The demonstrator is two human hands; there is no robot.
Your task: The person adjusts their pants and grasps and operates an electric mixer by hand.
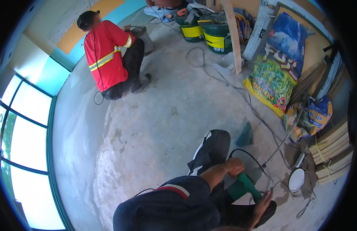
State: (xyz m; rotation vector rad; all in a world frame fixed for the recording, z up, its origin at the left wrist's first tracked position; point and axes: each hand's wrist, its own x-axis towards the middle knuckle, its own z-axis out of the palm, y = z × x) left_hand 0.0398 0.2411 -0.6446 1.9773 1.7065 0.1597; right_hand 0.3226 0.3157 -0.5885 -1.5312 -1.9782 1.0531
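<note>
Near the bottom right, my left hand (235, 166) is closed around the upper end of a green corded power tool (248, 186). A black cable (249, 153) curves away from beside this fist. My right hand (262, 206) is at the tool's lower end, with its fingers stretched out alongside; whether it touches the tool is unclear. Beneath the tool is another dark green piece (236, 191), partly hidden by my arm and leg. A dark green triangular piece (245, 134) sits on the concrete floor beyond my knee.
A person in a red reflective shirt (105, 50) crouches at upper left by a bucket (147, 41). Green buckets (217, 32), a rice sack (276, 65) and wooden strips (332, 154) line the right. Cables (259, 115) cross the floor; a white round lid (296, 180) lies nearby.
</note>
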